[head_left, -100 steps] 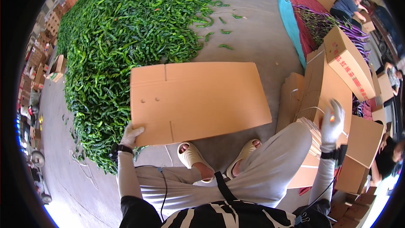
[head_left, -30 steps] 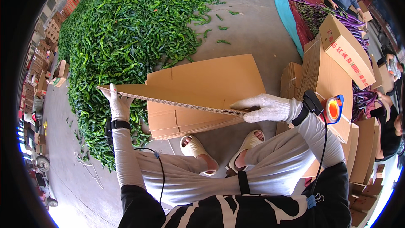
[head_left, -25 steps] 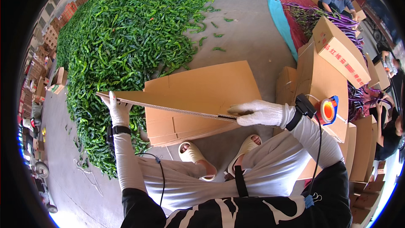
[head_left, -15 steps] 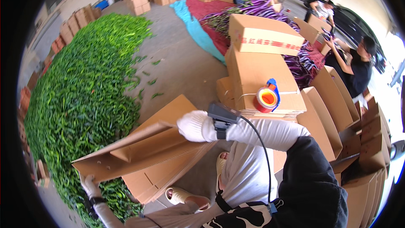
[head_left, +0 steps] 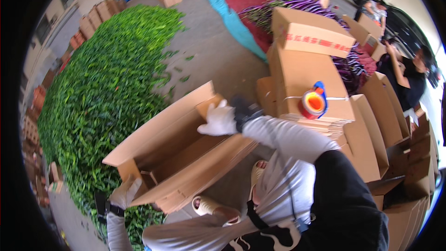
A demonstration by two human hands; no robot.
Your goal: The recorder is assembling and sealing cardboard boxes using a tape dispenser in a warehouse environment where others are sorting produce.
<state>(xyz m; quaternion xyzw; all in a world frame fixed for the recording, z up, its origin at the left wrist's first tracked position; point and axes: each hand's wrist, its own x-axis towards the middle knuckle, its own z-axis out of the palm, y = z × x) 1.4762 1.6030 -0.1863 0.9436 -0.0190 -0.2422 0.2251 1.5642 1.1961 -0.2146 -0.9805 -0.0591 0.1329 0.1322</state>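
An open-topped cardboard box (head_left: pixel 186 160) slants in front of me, its long side flaps spread and its inside bare. My left hand (head_left: pixel 125 191), in a white glove, grips the short flap at the near left end, with some fingers hidden by the cardboard. At the far right end, my right hand (head_left: pixel 218 118), also gloved and slightly blurred, is closed over the other short flap. Flat cardboard (head_left: pixel 169 203) shows beneath the box. A dark device is strapped to each wrist.
A large heap of green peppers (head_left: pixel 107 102) lies to the left. On the right, a tape dispenser (head_left: pixel 313 103) sits on stacked flat cartons (head_left: pixel 311 76). Open boxes (head_left: pixel 367 135) stand beyond. Purple eggplants (head_left: pixel 302 4) lie near several people at the back right.
The box has opened from a narrow, partly folded shape into a wide one. My left hand has come over its end flap, and my right hand has moved to the far end flap.
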